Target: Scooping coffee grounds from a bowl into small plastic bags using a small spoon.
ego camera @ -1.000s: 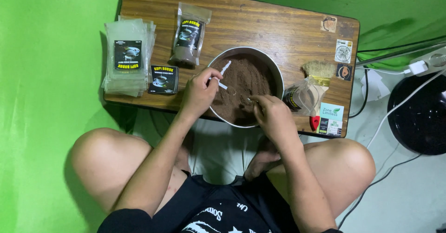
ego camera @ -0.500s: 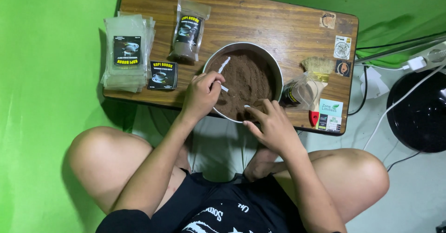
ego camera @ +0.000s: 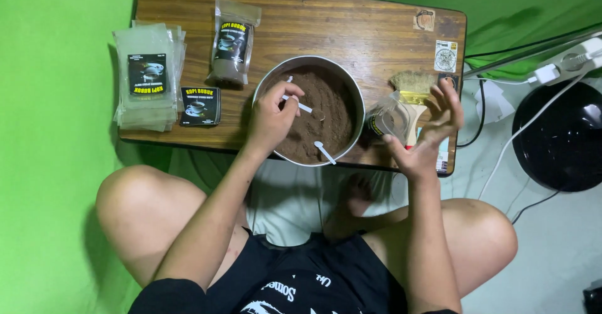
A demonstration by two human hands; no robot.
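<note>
Far left on the wooden table (ego camera: 351, 32) there's a stack of empty clear pouches (ego camera: 148, 76) with black labels, squared up neatly, probably so they're easy to grab one at a time. Just right of it lies a loose black label (ego camera: 200, 105), then one filled pouch (ego camera: 232, 51) lying flat, away from the others. In the middle sits a round metal bowl (ego camera: 268, 85) full of brown powder (ego camera: 326, 110), pulled close to the near edge so both hands reach it. The left hand (ego camera: 273, 116) is over the bowl, fingers pinched on a small white spoon (ego camera: 300, 106) whose tip is in the powder. A second white spoon (ego camera: 325, 152) rests loose on the powder near the front rim. Right of the bowl, the right hand (ego camera: 429, 129) is spread wide, fingers apart, gripping nothing, hovering beside a clear pouch (ego camera: 387, 118) that leans by the bowl. A brush (ego camera: 412, 94) lies just behind that pouch, next to some stickers (ego camera: 446, 56).
</note>
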